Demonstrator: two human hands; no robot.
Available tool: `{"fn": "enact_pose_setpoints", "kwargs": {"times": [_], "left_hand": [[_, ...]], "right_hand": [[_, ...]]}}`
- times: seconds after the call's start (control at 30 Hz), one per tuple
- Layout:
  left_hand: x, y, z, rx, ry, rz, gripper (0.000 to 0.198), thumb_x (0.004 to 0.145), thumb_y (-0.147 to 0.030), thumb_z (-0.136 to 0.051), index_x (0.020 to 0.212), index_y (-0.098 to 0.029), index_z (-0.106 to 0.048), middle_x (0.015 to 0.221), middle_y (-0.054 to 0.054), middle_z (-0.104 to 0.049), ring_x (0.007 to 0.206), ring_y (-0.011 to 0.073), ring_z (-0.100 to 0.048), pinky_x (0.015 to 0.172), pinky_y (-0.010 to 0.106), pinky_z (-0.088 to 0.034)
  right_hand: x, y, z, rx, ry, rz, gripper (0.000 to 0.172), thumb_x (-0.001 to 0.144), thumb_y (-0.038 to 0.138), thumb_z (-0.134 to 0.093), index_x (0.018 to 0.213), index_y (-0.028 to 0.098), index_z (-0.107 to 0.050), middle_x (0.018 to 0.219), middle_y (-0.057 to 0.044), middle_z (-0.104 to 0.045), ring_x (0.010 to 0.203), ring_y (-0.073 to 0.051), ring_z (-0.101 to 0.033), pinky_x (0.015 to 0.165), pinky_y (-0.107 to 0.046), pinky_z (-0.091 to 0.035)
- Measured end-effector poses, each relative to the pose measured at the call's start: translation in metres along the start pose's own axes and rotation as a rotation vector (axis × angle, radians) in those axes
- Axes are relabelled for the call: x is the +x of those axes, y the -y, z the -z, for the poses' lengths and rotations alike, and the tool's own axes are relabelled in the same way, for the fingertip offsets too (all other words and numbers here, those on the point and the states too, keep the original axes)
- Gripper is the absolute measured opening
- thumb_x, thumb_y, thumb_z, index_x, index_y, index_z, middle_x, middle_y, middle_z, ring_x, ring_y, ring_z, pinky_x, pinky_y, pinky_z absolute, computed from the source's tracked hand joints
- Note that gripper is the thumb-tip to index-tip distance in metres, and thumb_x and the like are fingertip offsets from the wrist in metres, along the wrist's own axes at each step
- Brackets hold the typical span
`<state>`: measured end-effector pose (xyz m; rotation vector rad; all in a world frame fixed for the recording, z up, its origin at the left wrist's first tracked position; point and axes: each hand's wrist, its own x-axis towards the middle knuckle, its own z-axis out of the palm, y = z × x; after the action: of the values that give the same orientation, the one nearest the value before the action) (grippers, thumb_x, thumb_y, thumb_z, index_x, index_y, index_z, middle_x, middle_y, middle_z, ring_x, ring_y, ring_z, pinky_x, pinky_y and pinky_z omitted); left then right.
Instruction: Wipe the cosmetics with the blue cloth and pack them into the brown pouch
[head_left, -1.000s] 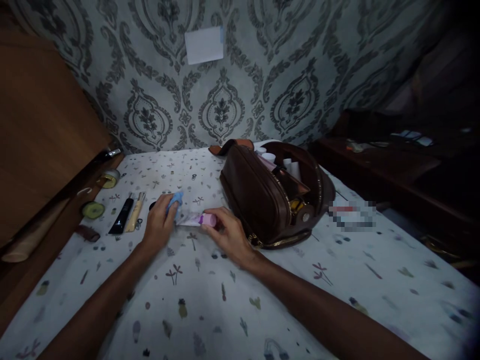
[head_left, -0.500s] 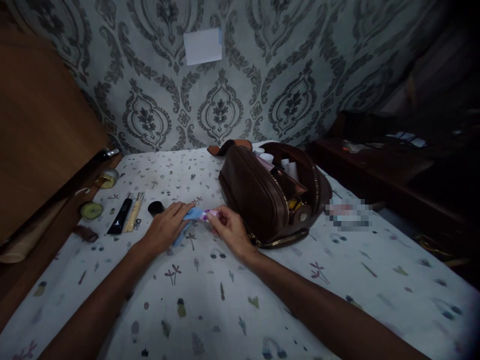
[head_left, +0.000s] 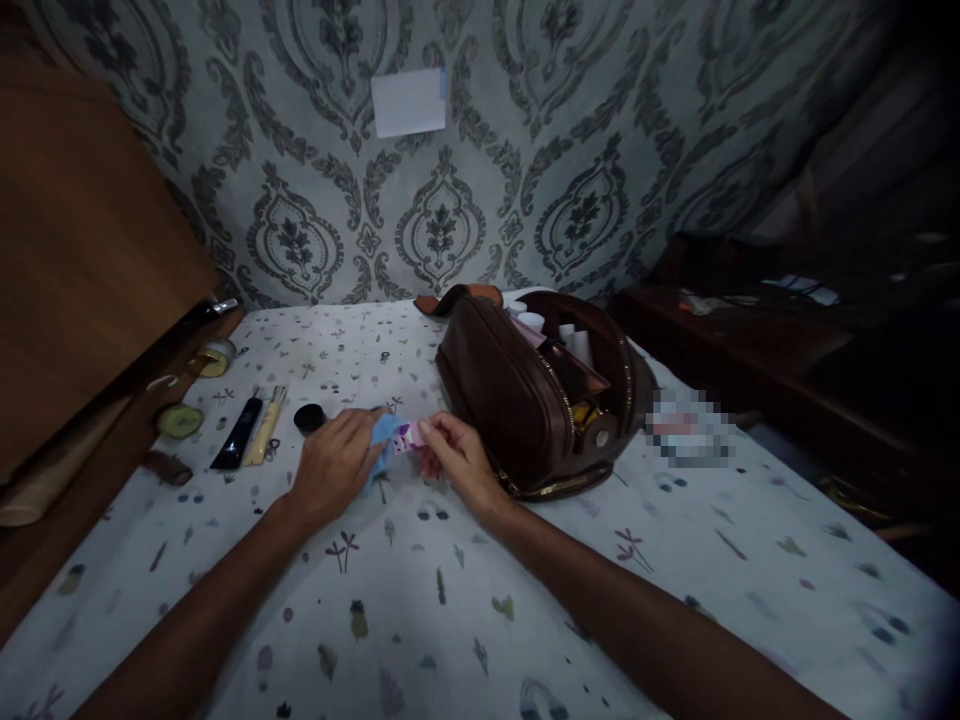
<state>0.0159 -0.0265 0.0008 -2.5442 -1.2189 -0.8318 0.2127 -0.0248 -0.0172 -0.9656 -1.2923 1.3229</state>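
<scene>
head view: right fingers (head_left: pixel 444 433) grip a pink tube (head_left: pixel 406 437), left fingers (head_left: pixel 360 430) holding blue cloth (head_left: pixel 384 438) seemingly around it.

Matt blue cloth (head_left: pixel 385 440), smooth leather-look brown bag (head_left: pixel 495 375) with shiny metal zip (head_left: pixel 559 490), glossy black tube (head_left: pixel 237 434)

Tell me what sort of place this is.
Probably a room in a home, perhaps a bedroom: there's ornate patterned wallpaper, a white printed cloth covering the surface, and an open brown bag holding small containers.
</scene>
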Motion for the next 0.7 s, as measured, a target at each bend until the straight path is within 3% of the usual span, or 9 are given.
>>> {"fn": "enact_pose_setpoints", "kwargs": {"times": [0.1, 0.17, 0.3, 0.4, 0.53, 0.6, 0.7], "left_hand": [[-0.001, -0.012, -0.007, -0.037, 0.021, -0.057, 0.039, 0.103, -0.028, -0.039, 0.14, -0.018, -0.046, 0.126, 0.014, -0.065, 0.118, 0.0278, -0.059, 0.094, 0.043, -0.046], [-0.001, -0.015, -0.011, -0.066, 0.042, -0.031, 0.039, 0.103, -0.026, -0.039, 0.14, -0.018, -0.045, 0.121, 0.013, -0.064, 0.112, 0.0274, -0.06, 0.093, 0.045, -0.046], [0.002, -0.01, -0.014, -0.145, 0.037, 0.038, 0.03, 0.103, -0.029, -0.038, 0.122, -0.017, -0.057, 0.101, 0.01, -0.062, 0.095, 0.0254, -0.058, 0.084, 0.041, -0.049], [0.006, -0.005, -0.012, -0.272, 0.0, 0.085, 0.027, 0.104, -0.032, -0.036, 0.101, -0.018, -0.059, 0.091, 0.007, -0.06, 0.086, 0.022, -0.057, 0.078, 0.036, -0.05], [0.008, -0.005, -0.007, -0.35, -0.039, 0.154, 0.03, 0.104, -0.036, -0.035, 0.086, -0.021, -0.054, 0.082, 0.003, -0.059, 0.078, 0.0186, -0.057, 0.073, 0.033, -0.05], [0.007, -0.007, -0.006, -0.35, -0.043, 0.152, 0.03, 0.104, -0.035, -0.034, 0.092, -0.02, -0.057, 0.085, 0.005, -0.062, 0.081, 0.0193, -0.06, 0.077, 0.034, -0.052], [0.002, -0.011, -0.009, -0.341, 0.0, 0.02, 0.031, 0.104, -0.034, -0.036, 0.12, -0.019, -0.058, 0.113, 0.012, -0.068, 0.109, 0.0243, -0.063, 0.097, 0.043, -0.051]], "right_hand": [[-0.003, 0.003, -0.001, -0.051, 0.023, 0.036, 0.04, 0.087, 0.06, -0.059, 0.074, 0.023, -0.05, 0.051, 0.006, -0.053, 0.044, -0.013, -0.05, 0.045, -0.025, -0.039], [-0.005, 0.004, -0.001, -0.092, 0.036, 0.08, 0.038, 0.089, 0.057, -0.058, 0.074, 0.023, -0.049, 0.054, 0.005, -0.053, 0.047, -0.012, -0.051, 0.047, -0.025, -0.04], [-0.007, 0.003, -0.002, -0.093, 0.074, 0.131, 0.031, 0.09, 0.052, -0.058, 0.096, 0.022, -0.057, 0.067, 0.004, -0.057, 0.053, -0.012, -0.055, 0.049, -0.024, -0.043], [-0.007, 0.002, -0.003, -0.03, 0.113, 0.121, 0.041, 0.088, 0.05, -0.063, 0.117, 0.022, -0.056, 0.078, 0.002, -0.06, 0.056, -0.012, -0.058, 0.049, -0.024, -0.046], [-0.007, 0.002, -0.005, 0.006, 0.137, 0.097, 0.04, 0.085, 0.052, -0.067, 0.109, 0.022, -0.058, 0.079, 0.001, -0.062, 0.055, -0.011, -0.058, 0.047, -0.023, -0.046], [-0.008, 0.002, -0.005, -0.014, 0.119, 0.091, 0.036, 0.086, 0.054, -0.065, 0.1, 0.022, -0.057, 0.076, 0.002, -0.062, 0.05, -0.01, -0.057, 0.043, -0.022, -0.043], [-0.008, 0.001, -0.005, -0.017, 0.063, 0.026, 0.04, 0.087, 0.062, -0.06, 0.09, 0.023, -0.049, 0.06, 0.006, -0.058, 0.041, -0.01, -0.053, 0.037, -0.021, -0.038]]}}
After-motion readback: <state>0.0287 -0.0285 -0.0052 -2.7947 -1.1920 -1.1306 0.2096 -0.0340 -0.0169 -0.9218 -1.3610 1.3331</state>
